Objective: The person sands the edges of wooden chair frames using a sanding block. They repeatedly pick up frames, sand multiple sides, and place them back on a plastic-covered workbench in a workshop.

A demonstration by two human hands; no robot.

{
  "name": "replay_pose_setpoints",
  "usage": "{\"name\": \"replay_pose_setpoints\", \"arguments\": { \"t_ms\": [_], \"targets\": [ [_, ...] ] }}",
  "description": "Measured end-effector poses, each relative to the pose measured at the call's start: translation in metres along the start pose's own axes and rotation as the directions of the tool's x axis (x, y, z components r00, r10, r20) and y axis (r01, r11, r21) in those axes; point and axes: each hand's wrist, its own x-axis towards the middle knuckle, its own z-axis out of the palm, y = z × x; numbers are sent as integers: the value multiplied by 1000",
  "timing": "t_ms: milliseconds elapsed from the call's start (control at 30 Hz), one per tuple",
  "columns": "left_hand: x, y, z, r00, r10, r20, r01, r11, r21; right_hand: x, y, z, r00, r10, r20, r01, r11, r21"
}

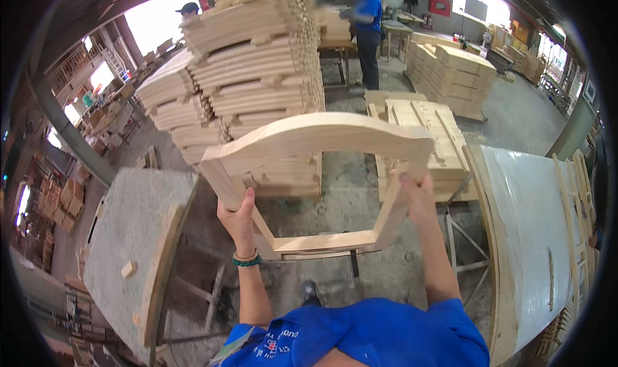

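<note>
Held up in front of me is a pale wooden frame (322,131) with an arched top rail, two side pieces and a straight bottom rail. My left hand (238,219) grips its left side piece, thumb on the near face. On the other side, my right hand (418,196) is wrapped round the right side piece, below the arched rail's end. Through the opening of the frame I see the concrete floor and part of a stack of boards. A dark strip hangs under the bottom rail.
Tall stacks of wooden boards (257,77) rise ahead. Wooden pieces lie on a low pile (425,129) to the right. A grey-topped table (138,232) stands left, holding a small wood block (129,268); a plastic-covered table (528,219) stands right. A person in blue (368,32) stands farther off.
</note>
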Motion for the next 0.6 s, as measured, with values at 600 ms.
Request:
{"name": "replay_pose_setpoints", "arguments": {
  "t_ms": [600],
  "targets": [
    [341,-220,56,999,40,30,-49,896,441,136,-37,214,843,-424,332,471,879,-73]
  ]
}}
